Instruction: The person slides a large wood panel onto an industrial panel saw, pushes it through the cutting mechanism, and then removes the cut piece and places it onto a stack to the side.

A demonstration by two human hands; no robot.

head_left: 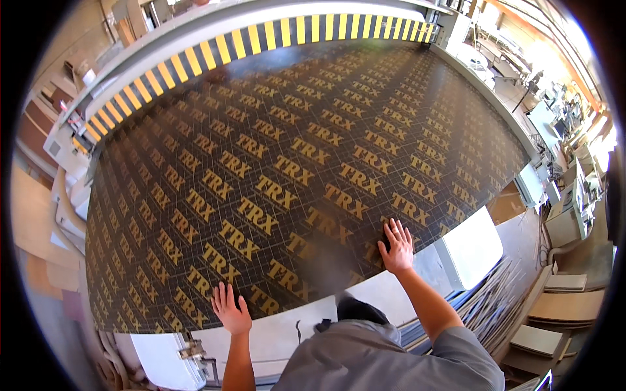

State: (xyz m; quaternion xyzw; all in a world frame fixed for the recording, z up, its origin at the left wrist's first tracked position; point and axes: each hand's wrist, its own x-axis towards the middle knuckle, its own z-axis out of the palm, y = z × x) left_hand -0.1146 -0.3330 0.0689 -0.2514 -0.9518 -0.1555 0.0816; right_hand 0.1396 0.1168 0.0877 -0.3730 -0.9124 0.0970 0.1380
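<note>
Beneath both hands, in the head view, lies a broad dark sheet [280, 156] covered in repeated yellow lettering and thin pale lines, spreading forward and to either side of them. The left hand [231, 309] rests palm down at its near edge, fingers extended and slightly parted, laid flat rather than gripping. To its right and a little farther forward, the right hand [396, 247] lies on the sheet likewise, fingers spread wide. Well ahead of both, a yellow-and-black striped beam [319, 27] runs along the far edge. White supports jut from under the sheet, one [168, 362] left of the left hand, another [471, 247] right of the right hand, with thin strips [482, 303] heaped below that one.
</note>
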